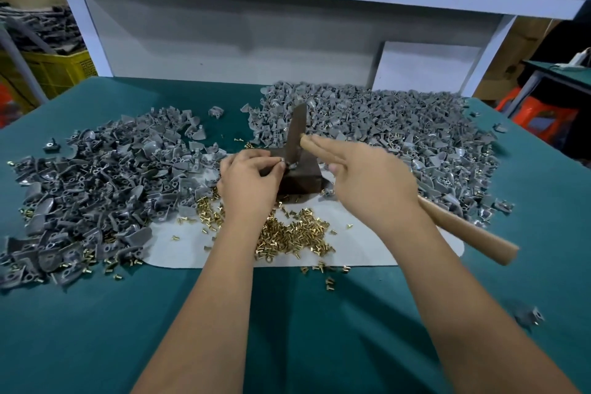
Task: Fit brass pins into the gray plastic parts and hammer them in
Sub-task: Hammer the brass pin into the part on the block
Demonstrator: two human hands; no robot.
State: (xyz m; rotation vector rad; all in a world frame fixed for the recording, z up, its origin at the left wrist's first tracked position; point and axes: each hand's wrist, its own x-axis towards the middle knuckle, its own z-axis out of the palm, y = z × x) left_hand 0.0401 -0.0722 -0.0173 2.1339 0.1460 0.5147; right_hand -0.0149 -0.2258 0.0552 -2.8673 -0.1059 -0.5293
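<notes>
Hammer (415, 201), wooden-handled, sits gripped in my right hand (367, 176). My left hand (248, 179) pinches a gray plastic part (280, 160) on the dark metal block (300, 176).

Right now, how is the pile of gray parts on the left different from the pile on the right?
The left pile looks darker gray and reaches the table's near edge area; the right pile looks lighter and lies farther back. Brass pins mingle thickly along the left pile's near edge, while the right pile shows only scattered ones. Both hold the same small gray plastic parts, heaped loose on the green table.

Hammer head (295, 134) motion-blurred
</notes>
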